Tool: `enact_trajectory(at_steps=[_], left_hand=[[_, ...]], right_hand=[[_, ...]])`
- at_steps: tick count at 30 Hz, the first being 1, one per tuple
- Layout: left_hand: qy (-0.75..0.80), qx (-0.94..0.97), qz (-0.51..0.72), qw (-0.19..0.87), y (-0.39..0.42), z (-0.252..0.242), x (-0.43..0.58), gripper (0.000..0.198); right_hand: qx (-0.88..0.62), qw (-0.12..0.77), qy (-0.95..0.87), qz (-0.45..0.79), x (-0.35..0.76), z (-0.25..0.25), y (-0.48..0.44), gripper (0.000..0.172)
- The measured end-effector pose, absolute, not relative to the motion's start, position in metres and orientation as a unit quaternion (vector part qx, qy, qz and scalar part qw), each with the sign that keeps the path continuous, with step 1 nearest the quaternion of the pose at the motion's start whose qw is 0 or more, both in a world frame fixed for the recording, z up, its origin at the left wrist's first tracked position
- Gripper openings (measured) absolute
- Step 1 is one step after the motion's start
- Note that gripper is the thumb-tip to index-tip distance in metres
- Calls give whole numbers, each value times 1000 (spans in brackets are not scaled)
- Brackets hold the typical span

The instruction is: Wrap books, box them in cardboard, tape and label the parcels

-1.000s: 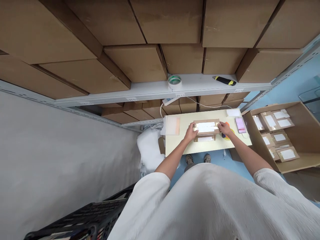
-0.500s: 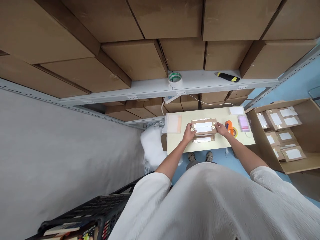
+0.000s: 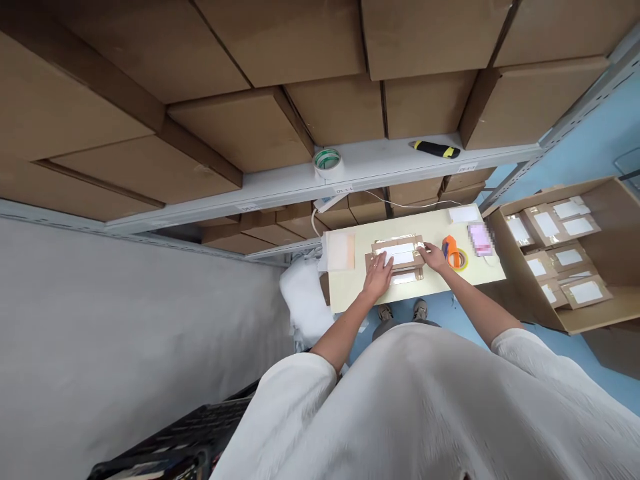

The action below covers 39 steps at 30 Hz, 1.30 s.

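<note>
On the pale table (image 3: 345, 288) a small cardboard box (image 3: 409, 248) with a white label and shiny clear tape lies in front of me. My left hand (image 3: 379, 277) rests on the box's left part, fingers stretched out over the label. At the opposite end, my right hand (image 3: 434, 257) has thumb and fingers closed on the box's right edge. A second labelled box (image 3: 413, 275) shows just below the first, partly covered by it and by my left hand. An orange tape dispenser (image 3: 450, 252) with a yellowish tape roll lies right of my right hand.
A large open carton (image 3: 620, 257) with several labelled boxes stands to the right. Above the table, a shelf (image 3: 373, 160) bears a tape roll (image 3: 327, 163), a utility knife (image 3: 435, 149) and big cartons. White foam sheets (image 3: 305, 293) hang at the table's left; a black crate (image 3: 200, 430) stands lower left.
My left hand has moved from gripping the box's left end to lying flat on its top. My right hand stays at the right end. The view has shifted slightly.
</note>
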State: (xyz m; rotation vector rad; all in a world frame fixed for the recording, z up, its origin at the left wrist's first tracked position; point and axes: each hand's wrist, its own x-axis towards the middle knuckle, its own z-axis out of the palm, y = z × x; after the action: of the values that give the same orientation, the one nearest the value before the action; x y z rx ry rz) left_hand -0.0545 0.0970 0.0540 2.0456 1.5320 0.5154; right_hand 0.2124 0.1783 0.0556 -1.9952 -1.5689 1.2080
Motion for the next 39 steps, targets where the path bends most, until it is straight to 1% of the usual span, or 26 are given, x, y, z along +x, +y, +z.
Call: enact_trajectory(at_steps=[3,5,7,9,12,16,22,28,32,34,36,39], left_hand=[[568,756,187,267,99,52,-57,52],[572,750,189,274,100,52,-58,53],[579,744,186,279,101,53,-57,54],[586,741,176,275,101,53,-55,57],[594,741,170,264,99,54,-52,58],[603,736,172,253,97,57,-49,55],[628,725,151,239,94,62,-44,54],[632,724,136,239,96,67,-46,54],[622,727,148,250,98,67,-49,51],[618,729,152,253,99,65,-51,50],[614,731,156,253,100,64,-52,50],[610,732,166,255,101,62,-53,49]], right_hand=[[-705,217,-542,402,234,50,168,64],[-729,225,-535,363,253,45,160,64],[-759,203,-531,319,273,40,153,58],[-784,162,-526,289,289,35,148,49],[-794,88,-532,280,301,27,146,39],[-785,25,-551,281,298,18,152,38],[-797,-3,-532,287,291,8,161,36],[-793,11,-544,275,299,17,158,32],[-800,-9,-541,259,312,38,155,29],[-798,-2,-540,267,320,53,155,29],[-789,29,-544,285,328,71,158,33],[-740,115,-574,331,331,102,167,40]])
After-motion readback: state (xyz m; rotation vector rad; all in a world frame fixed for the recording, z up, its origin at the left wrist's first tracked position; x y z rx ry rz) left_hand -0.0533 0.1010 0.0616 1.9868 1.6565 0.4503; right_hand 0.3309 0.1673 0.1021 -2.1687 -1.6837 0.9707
